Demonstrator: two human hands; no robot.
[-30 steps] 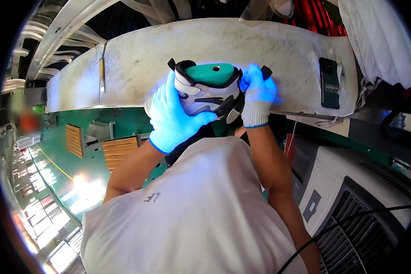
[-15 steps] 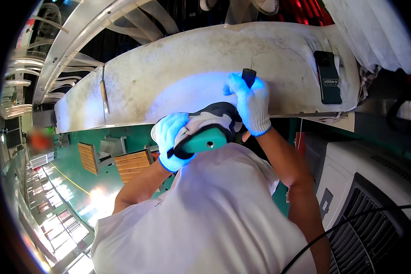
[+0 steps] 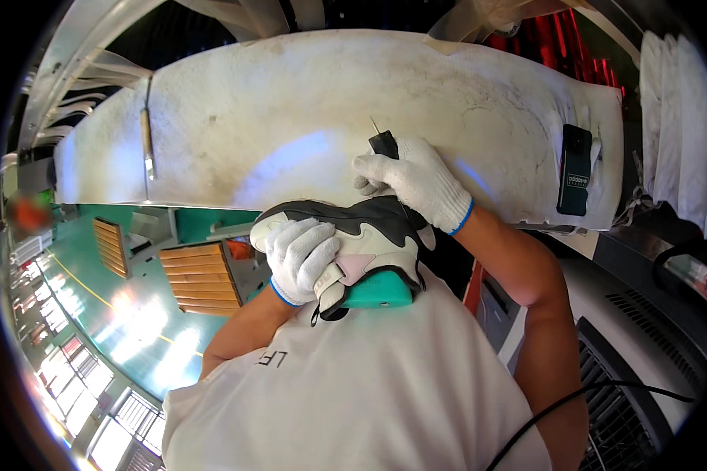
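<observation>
A white, black and pale pink shoe is held against my front, tilted on its side with its black sole edge toward the bench. A green last fills its opening. My left hand, in a white knit glove, is wrapped round the shoe's left part. In my gloved right hand is a black-handled tool with a thin pointed metal tip. That tip points up and away from the shoe, over the bench. The right hand is just beyond the shoe's sole edge; whether they touch, I cannot tell.
A stained pale bench curves across ahead of me. On it lie a wooden-handled tool at the left and a dark phone at the right. A grey machine and a black cable are at my right. Wooden slatted platforms stand at the left.
My right hand has moved slightly left and down, and the tool's tip now leans left. The shoe has turned to show more of its side. The blue light has gone from both gloves.
</observation>
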